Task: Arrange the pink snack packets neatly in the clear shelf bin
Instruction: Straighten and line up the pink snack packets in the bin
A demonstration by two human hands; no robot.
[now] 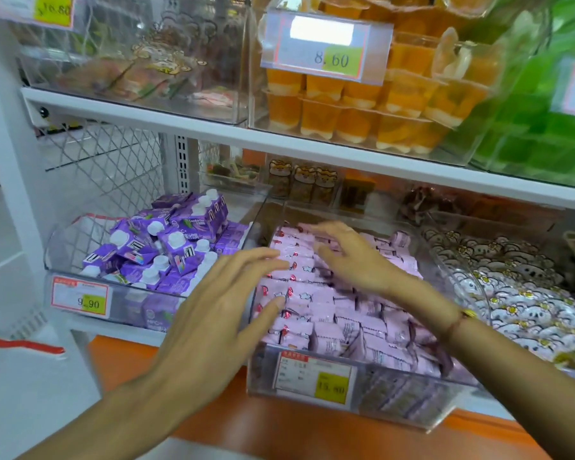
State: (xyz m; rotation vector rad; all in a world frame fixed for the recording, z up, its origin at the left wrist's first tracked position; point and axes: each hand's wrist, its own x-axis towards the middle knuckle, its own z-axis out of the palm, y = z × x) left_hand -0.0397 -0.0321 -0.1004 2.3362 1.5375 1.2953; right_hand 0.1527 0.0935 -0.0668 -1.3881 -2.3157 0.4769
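Several pink snack packets (326, 313) fill a clear shelf bin (395, 403) on the lower shelf, standing in rough rows. My left hand (223, 303) reaches over the bin's left edge with its fingers spread and nearly straight, the fingertips touching the packets on the left side. My right hand (349, 257) lies further back on top of the packets, fingers extended and slightly bent, pressing down on them. Neither hand grips a packet. A thin bracelet sits on the right wrist.
A bin of purple drink cartons (166, 247) stands to the left, a bin of white cartoon-print packets (518, 293) to the right. The white shelf above (279, 141) holds orange jelly cups (362, 111) and green ones. Price tag (316, 376) on the bin's front.
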